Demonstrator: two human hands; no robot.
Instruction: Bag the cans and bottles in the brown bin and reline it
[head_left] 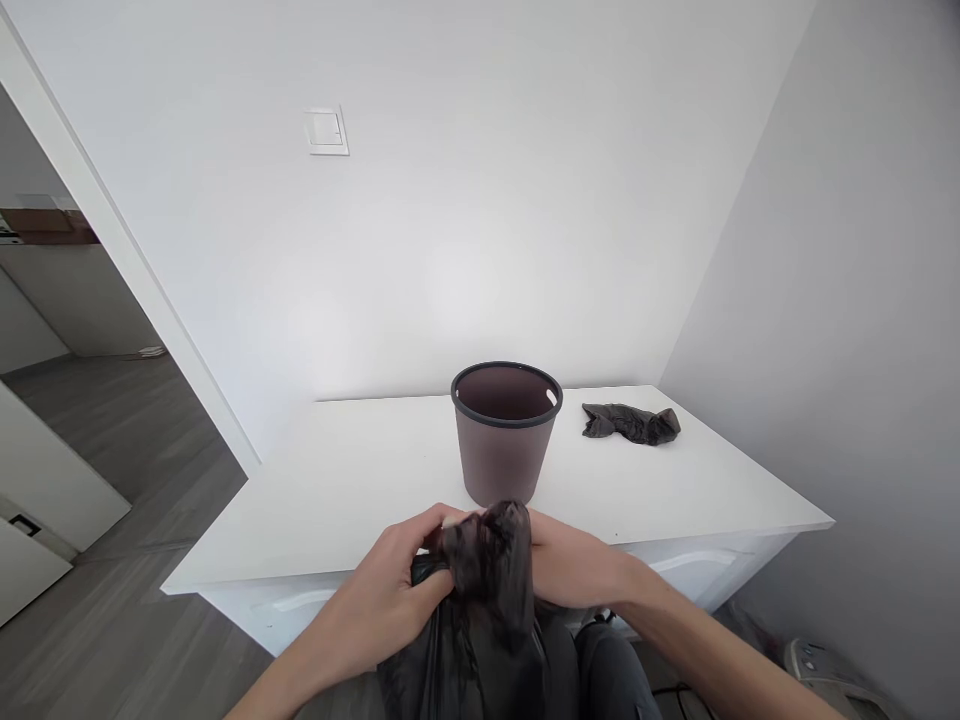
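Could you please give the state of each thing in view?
Round mauve plastic bin: upright, open-topped, rim bare.
Held black plastic bag: bunched at top.
Black plastic bag on white tabletop: crumpled.
Square white wall switch: setting unclear.
Left hand: gripping held bag.
Right hand: partly hidden behind it.

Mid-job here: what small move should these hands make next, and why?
I'd probably ease the left hand and right hand gently apart to spread the top of the black bag. It looks bunched up between them, and the bin, upright on the white table just beyond, has no bag over its rim.
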